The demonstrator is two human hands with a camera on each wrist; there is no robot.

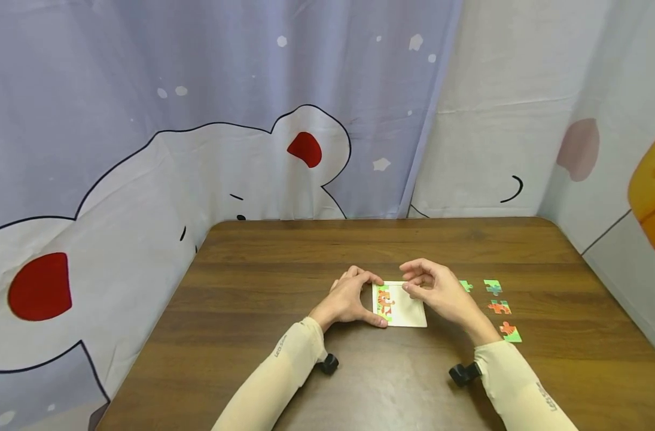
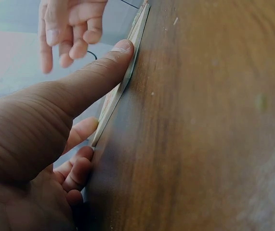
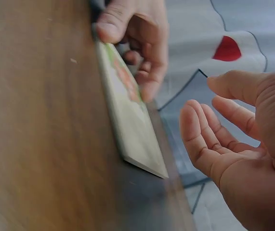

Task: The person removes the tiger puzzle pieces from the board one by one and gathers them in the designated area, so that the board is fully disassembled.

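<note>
A square, pale puzzle board [image 1: 410,308] lies on the table, with joined orange-and-green animal puzzle pieces [image 1: 384,301] along its left side. My left hand [image 1: 351,299] grips the board's left end, thumb at the near edge and fingers at the far edge. In the left wrist view, that thumb [image 2: 98,72] presses against the board's side. Over the board's right part hovers my right hand [image 1: 435,290]. Its fingers are loosely bent with nothing between them, and in the right wrist view the hand [image 3: 243,154] is apart from the board.
Loose puzzle pieces lie to the right of the board: a green one [image 1: 466,286] partly behind the right hand, a green-and-blue one [image 1: 492,286], an orange one [image 1: 500,307] and an orange-and-green one [image 1: 511,332]. A patterned curtain [image 1: 225,173] hangs behind the wooden table [image 1: 284,257].
</note>
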